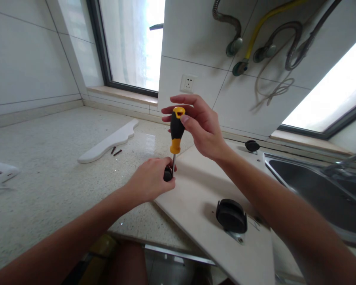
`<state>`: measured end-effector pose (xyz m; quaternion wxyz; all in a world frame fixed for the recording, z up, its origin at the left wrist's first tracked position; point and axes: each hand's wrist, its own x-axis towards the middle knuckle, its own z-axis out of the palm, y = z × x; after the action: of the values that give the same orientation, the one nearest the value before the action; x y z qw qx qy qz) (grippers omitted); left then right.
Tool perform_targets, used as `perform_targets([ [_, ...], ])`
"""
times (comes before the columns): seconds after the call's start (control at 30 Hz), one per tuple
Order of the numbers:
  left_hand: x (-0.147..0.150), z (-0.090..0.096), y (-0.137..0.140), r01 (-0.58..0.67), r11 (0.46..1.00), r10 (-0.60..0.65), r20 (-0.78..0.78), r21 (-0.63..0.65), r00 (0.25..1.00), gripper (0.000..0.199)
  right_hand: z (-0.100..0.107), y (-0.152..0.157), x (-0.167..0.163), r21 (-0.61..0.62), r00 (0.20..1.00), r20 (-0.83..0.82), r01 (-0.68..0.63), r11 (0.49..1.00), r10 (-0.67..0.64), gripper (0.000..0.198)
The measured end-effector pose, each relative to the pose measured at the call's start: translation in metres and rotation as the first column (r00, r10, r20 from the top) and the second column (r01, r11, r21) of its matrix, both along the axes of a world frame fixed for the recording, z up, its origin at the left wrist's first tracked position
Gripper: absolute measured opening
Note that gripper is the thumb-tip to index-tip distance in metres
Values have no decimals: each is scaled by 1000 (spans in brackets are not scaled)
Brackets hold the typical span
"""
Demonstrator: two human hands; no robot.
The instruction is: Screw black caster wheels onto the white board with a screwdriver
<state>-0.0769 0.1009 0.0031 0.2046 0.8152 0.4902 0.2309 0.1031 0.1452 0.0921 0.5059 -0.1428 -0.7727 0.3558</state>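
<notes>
My right hand [204,128] has its thumb against the handle of a black and yellow screwdriver [177,130], with the fingers loosely extended behind it. The screwdriver stands nearly upright, its shaft pointing down. Beside the shaft, my left hand [150,180] grips a small black caster [167,174] at the left part of a white board [192,209]. The fingers hide most of that caster and the screwdriver's tip. Another black caster [231,215] stands on a metal plate at the board's near side, and a further caster [252,145] is at its far right corner.
On the speckled countertop [53,146] lie a white curved-edge panel [108,144] and two dark screws [118,152]. A white object [1,173] sits at the left edge. To the right is a metal sink [311,194]. Hoses and a wall socket [188,83] are behind.
</notes>
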Motion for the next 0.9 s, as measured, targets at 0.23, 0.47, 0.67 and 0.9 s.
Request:
perform_targets([
  [0.23, 0, 3, -1, 10, 1000, -11, -25, -7, 1000, 22, 2, 4, -1, 109, 990, 12, 135, 985, -138, 31],
  [0.47, 0, 4, -2, 10, 1000, -10, -60, 0, 998, 19, 6, -7, -4, 46, 999, -37, 29, 999, -27, 39],
  [0.67, -7, 11, -2, 42, 996, -43, -11, -82, 999, 21, 4, 1, 1, 85, 988, -57, 151, 985, -146, 40],
  [0.9, -12, 19, -2, 129, 981, -125, 40, -142, 991, 25, -1, 2, 1, 65, 993, -26, 121, 991, -119, 40],
])
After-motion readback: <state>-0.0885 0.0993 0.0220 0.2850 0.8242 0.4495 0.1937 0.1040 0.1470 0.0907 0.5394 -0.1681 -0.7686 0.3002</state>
